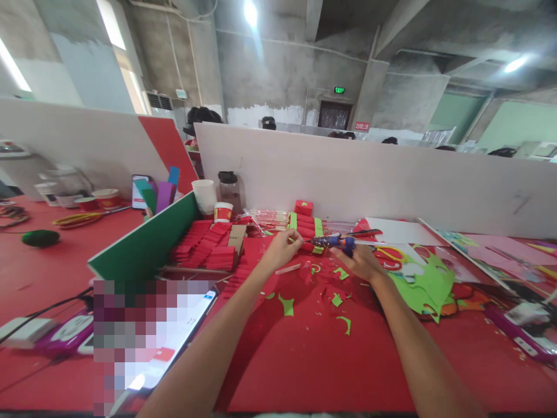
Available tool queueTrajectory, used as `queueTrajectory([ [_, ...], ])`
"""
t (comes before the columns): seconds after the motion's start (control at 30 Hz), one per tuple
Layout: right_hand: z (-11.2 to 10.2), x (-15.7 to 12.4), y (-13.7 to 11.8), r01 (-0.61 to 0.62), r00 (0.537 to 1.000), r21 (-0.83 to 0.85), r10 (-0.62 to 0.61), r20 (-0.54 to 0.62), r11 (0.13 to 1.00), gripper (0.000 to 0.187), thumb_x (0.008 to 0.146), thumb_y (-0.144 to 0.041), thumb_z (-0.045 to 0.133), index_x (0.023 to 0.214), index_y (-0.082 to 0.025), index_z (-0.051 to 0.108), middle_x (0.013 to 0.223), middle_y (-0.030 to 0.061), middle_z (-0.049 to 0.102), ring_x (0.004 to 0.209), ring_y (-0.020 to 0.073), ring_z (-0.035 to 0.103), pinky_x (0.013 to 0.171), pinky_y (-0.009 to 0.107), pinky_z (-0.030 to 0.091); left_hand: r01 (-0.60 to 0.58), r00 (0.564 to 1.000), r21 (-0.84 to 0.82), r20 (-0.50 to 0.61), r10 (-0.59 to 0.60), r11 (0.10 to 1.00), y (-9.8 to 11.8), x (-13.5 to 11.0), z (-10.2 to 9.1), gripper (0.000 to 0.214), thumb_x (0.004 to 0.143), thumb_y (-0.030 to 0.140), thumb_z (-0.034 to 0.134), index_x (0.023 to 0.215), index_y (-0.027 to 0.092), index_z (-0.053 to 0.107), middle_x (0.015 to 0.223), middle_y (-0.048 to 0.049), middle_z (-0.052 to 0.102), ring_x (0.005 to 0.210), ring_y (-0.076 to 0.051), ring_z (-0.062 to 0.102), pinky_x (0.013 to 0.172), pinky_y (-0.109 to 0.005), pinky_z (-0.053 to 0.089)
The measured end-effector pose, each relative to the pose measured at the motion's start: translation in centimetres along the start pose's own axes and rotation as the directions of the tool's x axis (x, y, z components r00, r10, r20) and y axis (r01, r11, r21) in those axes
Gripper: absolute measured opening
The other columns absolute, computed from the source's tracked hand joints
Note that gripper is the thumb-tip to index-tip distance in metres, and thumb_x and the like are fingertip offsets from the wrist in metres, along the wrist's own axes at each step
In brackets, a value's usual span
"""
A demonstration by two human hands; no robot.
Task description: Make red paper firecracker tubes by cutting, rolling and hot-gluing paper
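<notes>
My right hand (360,261) is wrapped round a dark blue hot glue gun (334,241), held level with its nozzle pointing left. A pale glue stick (383,242) sticks out of its back end. Just left of the nozzle, my left hand (285,248) is closed in a pinch on a small red piece (307,240). Its exact shape is hard to make out. Right behind the hands lie red rolls with green bands (306,223), and a red block with a yellow star (303,207) stands behind them.
Stacked red strips (209,247) fill the left of the red table, beside a green divider (143,247) and a lit phone (178,337). Green scraps (286,304) lie in front. Yellow-handled scissors (391,254) and cut green sheets (429,284) are on the right. A white partition (369,180) stands behind.
</notes>
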State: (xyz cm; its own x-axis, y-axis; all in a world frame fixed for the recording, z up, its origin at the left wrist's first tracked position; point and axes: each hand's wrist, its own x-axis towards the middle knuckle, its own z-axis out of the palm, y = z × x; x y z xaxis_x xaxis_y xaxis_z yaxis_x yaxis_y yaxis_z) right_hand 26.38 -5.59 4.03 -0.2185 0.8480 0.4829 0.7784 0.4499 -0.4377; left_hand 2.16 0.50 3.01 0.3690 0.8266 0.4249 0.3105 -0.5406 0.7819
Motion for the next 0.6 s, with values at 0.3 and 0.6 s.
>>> queueTrajectory([
  [0.3, 0.04, 0.03, -0.02, -0.011, 1.000, 0.002, 0.011, -0.003, 1.000, 0.027, 0.089, -0.045, 0.053, 0.099, -0.022, 0.061, 0.086, 0.0043, 0.070, 0.081, 0.0249, 0.065, 0.073, 0.031, 0.046, 0.016, 1.000, -0.009, 0.005, -0.016, 1.000, 0.03, -0.02, 0.05, 0.016, 0.080, 0.029, 0.051, 0.071, 0.017, 0.059, 0.068, 0.0010, 0.059, 0.064, -0.013, 0.051, 0.061, -0.024, 0.039],
  [0.6, 0.02, 0.01, -0.15, -0.009, 1.000, -0.006, 0.009, -0.018, 1.000, 0.026, 0.088, -0.044, 0.054, 0.096, -0.021, 0.063, 0.087, 0.0055, 0.070, 0.084, 0.0262, 0.066, 0.073, 0.031, 0.046, 0.019, 1.000, -0.005, 0.008, -0.019, 1.000, 0.23, -0.06, -0.05, 0.017, 0.081, 0.029, 0.051, 0.071, 0.017, 0.058, 0.068, 0.0012, 0.058, 0.064, -0.013, 0.051, 0.061, -0.024, 0.038],
])
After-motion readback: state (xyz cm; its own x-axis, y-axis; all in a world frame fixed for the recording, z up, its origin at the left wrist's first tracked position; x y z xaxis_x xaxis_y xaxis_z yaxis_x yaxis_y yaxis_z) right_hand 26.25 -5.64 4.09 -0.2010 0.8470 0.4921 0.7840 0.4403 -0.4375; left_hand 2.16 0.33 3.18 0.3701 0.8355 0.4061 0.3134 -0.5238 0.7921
